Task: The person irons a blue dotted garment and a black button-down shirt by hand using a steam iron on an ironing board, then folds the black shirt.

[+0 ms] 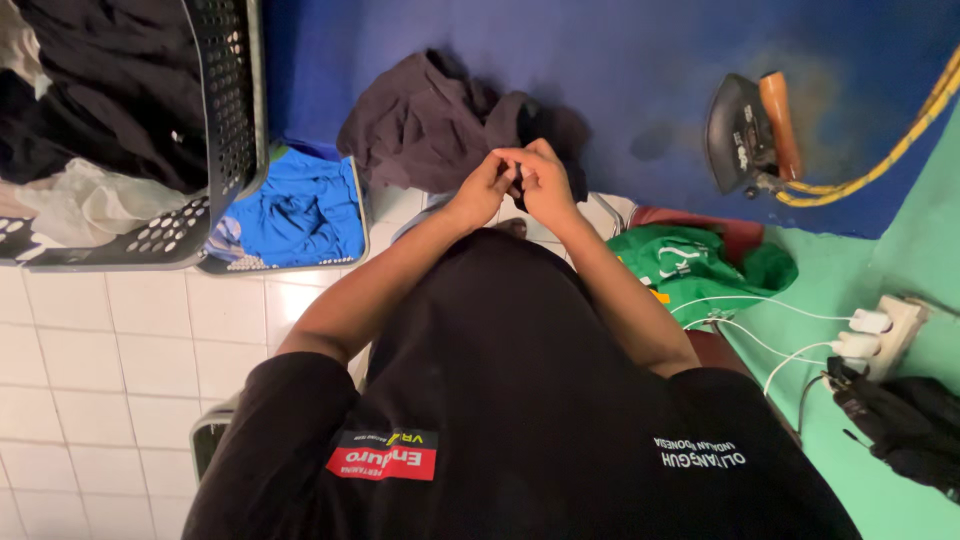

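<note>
A dark cloth garment (440,125) lies crumpled on the blue padded surface (620,60). Its near edge is pinched by the left hand (487,185) and right hand (545,180), held together, fingers closed. The edge is best kept taut, clear of the upright black iron (745,130).

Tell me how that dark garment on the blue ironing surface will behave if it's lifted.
The dark garment lies crumpled in soft folds, so it is probably floppy and will drape. It looks like thin cloth, likely light. Both hands pinch its edge, so it seems easy to grip.
</note>
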